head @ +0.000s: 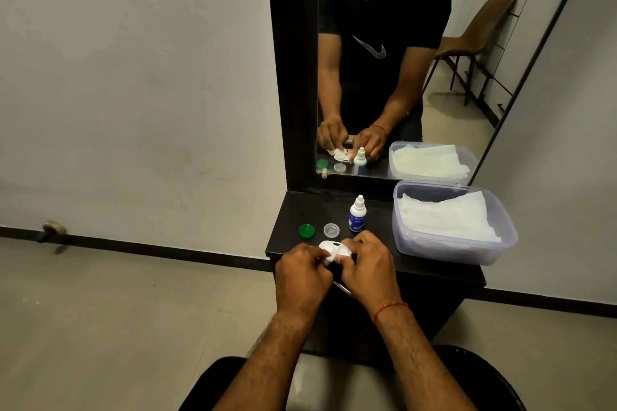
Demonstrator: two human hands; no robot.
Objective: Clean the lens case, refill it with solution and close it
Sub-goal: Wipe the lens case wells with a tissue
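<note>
A tall mirror (pixel 400 60) backs the narrow dark shelf (pixel 293 210), whose right half is filled by a clear plastic tub (pixel 500 243) of folded tissues (pixel 444 217), leaving bare room only at the left. Just left of the tub stands the solution bottle (pixel 357 215), then a clear cap (pixel 331 229) and a green cap (pixel 306 230), apart. At the front edge, left hand (pixel 302 274) and right hand (pixel 369 267) both curl round the white lens case (pixel 330 247) and a tissue scrap (pixel 334 257).
</note>
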